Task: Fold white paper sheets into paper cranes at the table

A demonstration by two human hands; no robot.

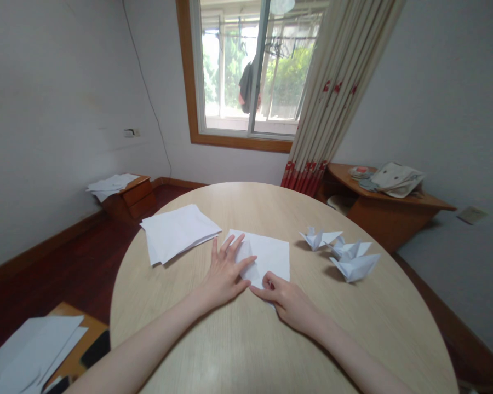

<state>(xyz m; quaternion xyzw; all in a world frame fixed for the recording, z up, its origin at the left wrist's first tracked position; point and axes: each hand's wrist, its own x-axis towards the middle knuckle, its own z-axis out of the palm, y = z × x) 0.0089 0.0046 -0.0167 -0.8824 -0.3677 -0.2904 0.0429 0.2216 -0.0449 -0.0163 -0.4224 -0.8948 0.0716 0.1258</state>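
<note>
**Pressing a clean fold**

Left hand [225, 268] spread flat, fingers pinning the folded flap of the sheet [271, 256] at mid-desk [238, 339]. Right hand [285, 300] pinching the near corner. Best to hold the flap aligned — then crease slowly outward, edges matched.

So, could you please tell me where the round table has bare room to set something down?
The table is bare along the near edge beside both forearms, and at the far rim beyond the sheet being folded. It is crowded between the paper stack and the folded paper figures.
</note>
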